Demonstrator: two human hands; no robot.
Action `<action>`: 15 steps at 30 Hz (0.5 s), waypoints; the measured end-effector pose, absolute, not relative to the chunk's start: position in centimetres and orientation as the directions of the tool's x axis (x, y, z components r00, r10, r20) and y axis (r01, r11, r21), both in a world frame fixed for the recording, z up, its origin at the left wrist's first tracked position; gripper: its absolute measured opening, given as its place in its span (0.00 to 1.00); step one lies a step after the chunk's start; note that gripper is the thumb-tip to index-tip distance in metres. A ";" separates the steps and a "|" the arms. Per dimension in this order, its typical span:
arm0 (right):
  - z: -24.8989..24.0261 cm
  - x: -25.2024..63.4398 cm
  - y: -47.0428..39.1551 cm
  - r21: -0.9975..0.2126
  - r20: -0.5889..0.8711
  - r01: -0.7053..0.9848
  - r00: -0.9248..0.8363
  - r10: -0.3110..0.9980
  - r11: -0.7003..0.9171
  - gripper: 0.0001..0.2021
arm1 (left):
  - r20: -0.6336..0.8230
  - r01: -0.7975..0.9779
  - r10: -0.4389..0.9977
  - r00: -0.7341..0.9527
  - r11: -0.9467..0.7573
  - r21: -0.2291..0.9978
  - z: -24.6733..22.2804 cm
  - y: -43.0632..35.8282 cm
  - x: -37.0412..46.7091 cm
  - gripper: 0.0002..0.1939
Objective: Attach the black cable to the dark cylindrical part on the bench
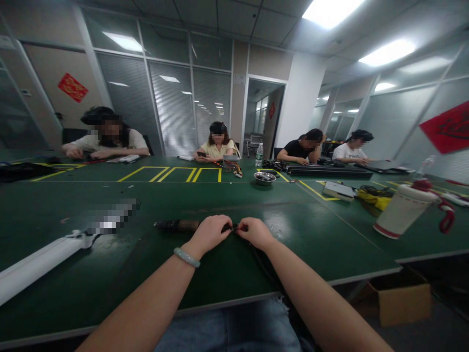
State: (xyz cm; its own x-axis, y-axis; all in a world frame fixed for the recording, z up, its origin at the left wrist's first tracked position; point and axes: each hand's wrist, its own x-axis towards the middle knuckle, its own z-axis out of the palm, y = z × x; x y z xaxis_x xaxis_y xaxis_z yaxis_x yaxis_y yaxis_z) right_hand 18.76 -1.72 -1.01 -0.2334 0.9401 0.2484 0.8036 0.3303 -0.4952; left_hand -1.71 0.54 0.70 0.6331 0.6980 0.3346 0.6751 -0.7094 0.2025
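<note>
Bare forearms [315, 281] reach over the near edge of the green worktop [220, 271], a pale bangle [186, 257] on the left wrist. Between the hands is a small dark piece [234, 228] — too tiny to make out — with the left hand [210, 232] and right hand [255, 233] both pinching it at the fingertips. A dark cable [261, 265] runs beside the right forearm. Just left of the left hand, partly hidden by it, lies a brown-and-black cylindrical tool [178, 225]. Farther left is a long white object [44, 264], its far end pixelated; well to the right stands a cream tumbler [405, 212]. Beyond — a metal bowl [265, 179], a water bottle [259, 155], and four seated co-workers [219, 146].
</note>
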 end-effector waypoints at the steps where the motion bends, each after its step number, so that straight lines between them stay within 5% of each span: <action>1: -1.0 18.7 -1.7 -0.492 0.253 0.805 -0.232 0.939 0.331 0.05 | 0.335 0.672 0.696 0.635 -0.711 0.204 0.7 0.5 -1.7 0.08; 15: -1.1 18.3 -1.8 -0.578 0.176 0.791 -0.116 0.978 0.198 0.07 | 0.313 0.680 0.705 0.637 -0.704 0.202 0.9 0.2 -1.7 0.09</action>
